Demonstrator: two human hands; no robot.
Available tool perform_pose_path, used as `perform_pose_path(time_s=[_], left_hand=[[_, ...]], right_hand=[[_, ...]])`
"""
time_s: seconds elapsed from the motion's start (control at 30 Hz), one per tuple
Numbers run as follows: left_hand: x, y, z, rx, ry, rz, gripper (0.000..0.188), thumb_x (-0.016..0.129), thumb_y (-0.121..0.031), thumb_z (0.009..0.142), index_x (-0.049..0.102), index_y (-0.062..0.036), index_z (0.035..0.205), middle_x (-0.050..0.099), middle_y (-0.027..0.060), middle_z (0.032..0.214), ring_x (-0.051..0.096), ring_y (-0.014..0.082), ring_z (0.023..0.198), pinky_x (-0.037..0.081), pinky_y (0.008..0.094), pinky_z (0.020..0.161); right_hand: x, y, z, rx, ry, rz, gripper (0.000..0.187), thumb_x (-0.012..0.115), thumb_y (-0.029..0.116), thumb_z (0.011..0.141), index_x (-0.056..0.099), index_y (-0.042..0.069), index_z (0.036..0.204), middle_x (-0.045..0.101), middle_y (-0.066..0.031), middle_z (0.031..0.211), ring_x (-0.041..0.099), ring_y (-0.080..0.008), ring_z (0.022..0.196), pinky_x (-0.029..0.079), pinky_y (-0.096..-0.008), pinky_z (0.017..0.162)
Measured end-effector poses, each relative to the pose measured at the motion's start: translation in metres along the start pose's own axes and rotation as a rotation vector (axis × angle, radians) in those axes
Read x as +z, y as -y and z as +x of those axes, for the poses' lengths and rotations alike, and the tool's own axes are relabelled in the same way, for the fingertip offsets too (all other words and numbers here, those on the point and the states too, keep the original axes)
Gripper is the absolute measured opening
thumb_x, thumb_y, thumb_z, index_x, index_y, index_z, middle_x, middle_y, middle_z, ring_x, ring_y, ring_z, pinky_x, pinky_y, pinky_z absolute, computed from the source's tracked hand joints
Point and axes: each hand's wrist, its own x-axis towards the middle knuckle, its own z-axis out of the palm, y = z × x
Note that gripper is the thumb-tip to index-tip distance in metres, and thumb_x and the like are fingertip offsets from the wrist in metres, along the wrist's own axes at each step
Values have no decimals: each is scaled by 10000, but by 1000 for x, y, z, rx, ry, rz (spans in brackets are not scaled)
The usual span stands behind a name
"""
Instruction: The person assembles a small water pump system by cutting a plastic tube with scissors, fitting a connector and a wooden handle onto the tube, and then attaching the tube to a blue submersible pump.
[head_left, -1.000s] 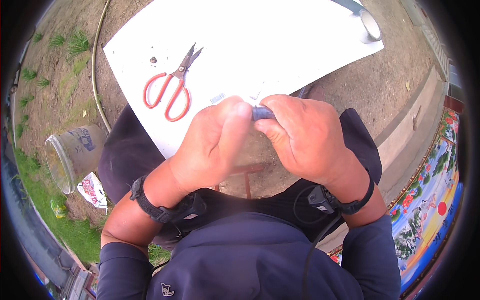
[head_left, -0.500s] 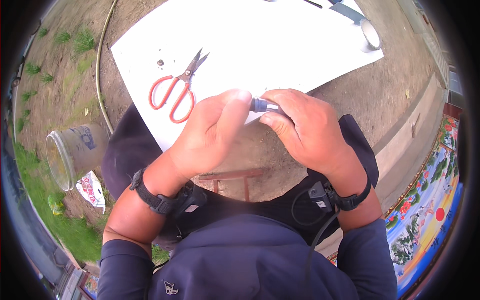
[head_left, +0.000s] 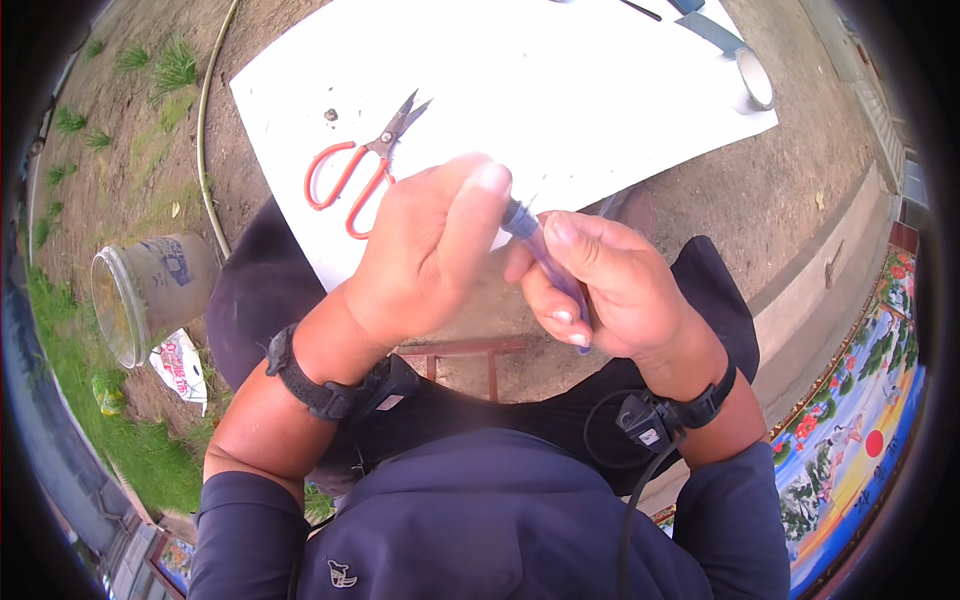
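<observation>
Starting far left: a clear tub (head_left: 200,262) is sitting on the ground, with a white-and-red bag (head_left: 178,372) lying just beside it and a hose (head_left: 203,130) running past behind. Then comes the white sheet (head_left: 560,100), where orange-handled scissors (head_left: 387,138) are lying with the blades a bit apart and pointing away from the person. One loop is partly hiding behind the left hand.

The left hand (head_left: 425,260) is closing in a fist around the top end of the tube (head_left: 527,232), so I can't tell what that end looks like. The tube is slanting down to the right between the hands, showing a dark collar and a purplish body. The right hand (head_left: 620,280) is gripping that body, thumb up near the collar, fingers curling around it and the lower tip poking out past them.

Tips, just my take: you're wanting both hands lined up along the tube so you're not bending it. Be gripping close to the collar, firm but not crushing, since the body is looking thin.

Over on the right, a roll of tape (head_left: 757,82) is resting near the sheet's edge, well clear of the hands.
</observation>
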Motion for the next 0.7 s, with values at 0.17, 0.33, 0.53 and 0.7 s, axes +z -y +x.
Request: perform_pose_path(time_s=[0.17, 0.33, 0.53, 0.7], left_hand=[[5, -4, -3, -43, 8, -48, 417, 362, -300, 1105, 549, -36, 843, 475, -10, 662, 399, 63, 607, 337, 252, 553], [11, 5, -5, 41, -78, 112, 408, 363, -291, 1106, 529, -37, 833, 489, -3, 659, 412, 64, 608, 355, 257, 555], [18, 0, 0, 0, -168, 211, 333, 442, -214, 1046, 544, -32, 786, 614, 105, 597, 630, 301, 550, 487, 394, 536], [18, 8, 5, 77, -194, 389, 351, 442, -246, 1057, 562, -39, 800, 637, 100, 640, 651, 286, 598, 500, 398, 566]], right_hand=[[-4, 2, -1, 8, 56, 45, 416, 432, 373, 1082, 628, 10, 1022, 466, 20, 622, 385, -63, 487, 323, -218, 474], [3, 1, 2, 42, 2, 57, 416, 425, 384, 1093, 597, 19, 990, 429, 18, 607, 355, -68, 474, 306, -224, 452], [15, -2, 4, -31, -134, 118, 409, 456, 375, 1088, 600, 10, 971, 441, 29, 604, 356, -54, 484, 285, -223, 455], [24, 13, 11, -111, -230, 46, 426, 459, 391, 1088, 595, 8, 960, 425, 34, 593, 352, -55, 485, 287, -229, 460]])
